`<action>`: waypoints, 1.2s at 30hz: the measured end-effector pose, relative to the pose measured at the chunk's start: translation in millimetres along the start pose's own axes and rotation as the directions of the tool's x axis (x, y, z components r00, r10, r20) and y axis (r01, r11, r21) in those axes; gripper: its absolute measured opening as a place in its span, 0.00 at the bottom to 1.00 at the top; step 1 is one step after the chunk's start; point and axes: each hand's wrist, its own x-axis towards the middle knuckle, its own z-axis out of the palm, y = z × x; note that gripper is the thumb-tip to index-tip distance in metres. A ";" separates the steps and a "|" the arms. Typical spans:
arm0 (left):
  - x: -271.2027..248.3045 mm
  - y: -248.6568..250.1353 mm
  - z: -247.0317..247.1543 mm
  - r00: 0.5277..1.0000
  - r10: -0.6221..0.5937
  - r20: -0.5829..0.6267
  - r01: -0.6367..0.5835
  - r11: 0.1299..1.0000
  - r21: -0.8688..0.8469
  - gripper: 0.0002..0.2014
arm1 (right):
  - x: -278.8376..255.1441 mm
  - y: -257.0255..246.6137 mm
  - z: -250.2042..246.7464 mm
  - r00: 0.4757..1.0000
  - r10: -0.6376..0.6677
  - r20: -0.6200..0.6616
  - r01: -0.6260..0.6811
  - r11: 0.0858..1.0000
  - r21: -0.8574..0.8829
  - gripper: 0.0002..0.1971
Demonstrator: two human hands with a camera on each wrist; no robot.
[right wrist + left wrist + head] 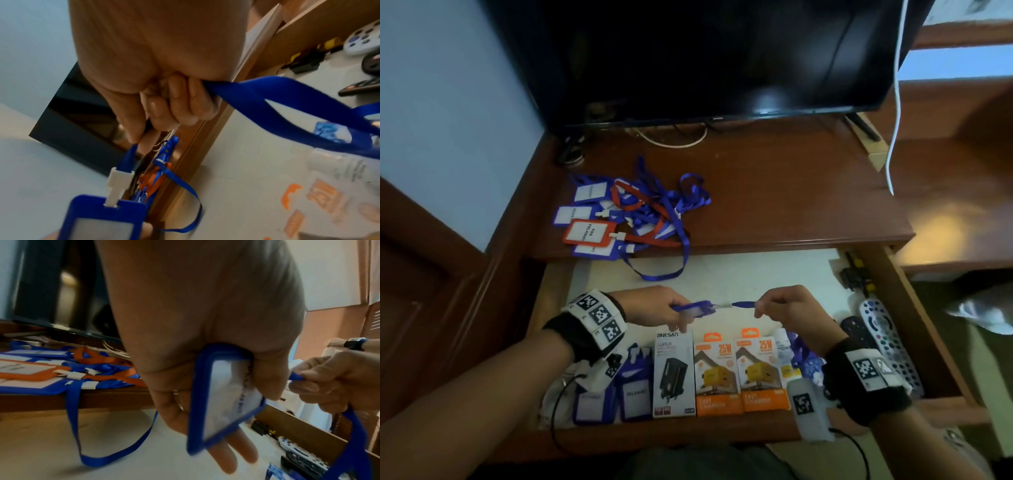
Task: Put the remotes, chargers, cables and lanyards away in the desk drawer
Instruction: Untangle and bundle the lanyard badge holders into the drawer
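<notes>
Lanyard strap [743, 304] and its blue badge holder [695, 308] stretch between my hands above the open drawer [722, 270]: left hand [654, 306] grips the holder, right hand [787, 306] pinches the strap. Three charger boxes [719, 375] and two remotes [887, 342] lie inside the drawer.

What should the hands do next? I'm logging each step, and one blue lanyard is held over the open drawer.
Probably lower it in: the left hand holds the blue badge holder, the right hand grips its strap, above the drawer.
</notes>
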 end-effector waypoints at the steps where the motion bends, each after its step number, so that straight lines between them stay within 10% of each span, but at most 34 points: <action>1: 0.4 -2.3 1.1 1.000 -0.012 -0.013 0.012 1.000 0.001 0.16 | 1.0 -6.2 0.9 1.000 0.014 0.012 -0.014 0.999 0.050 0.15; 8: 11.6 6.1 18.4 0.983 0.069 -0.168 -0.088 0.990 -0.112 0.08 | 2.2 -61.0 10.8 0.986 -0.096 0.139 0.071 0.982 0.175 0.20; 22: 8.7 25.2 4.0 0.949 0.235 -0.208 -0.296 0.890 -0.345 0.07 | 17.6 -65.3 17.4 0.997 -0.076 -0.005 0.076 0.991 0.109 0.19; 31: 20.4 25.5 16.0 0.825 -0.134 -0.549 -0.482 0.341 -0.807 0.08 | 21.5 -41.0 27.6 0.996 0.043 0.083 -0.058 0.981 0.188 0.16; 36: 30.0 45.3 22.3 0.778 -0.330 -0.534 -0.598 -0.128 -0.791 0.11 | 24.8 -47.5 41.6 0.994 -0.030 0.107 0.015 0.989 0.146 0.11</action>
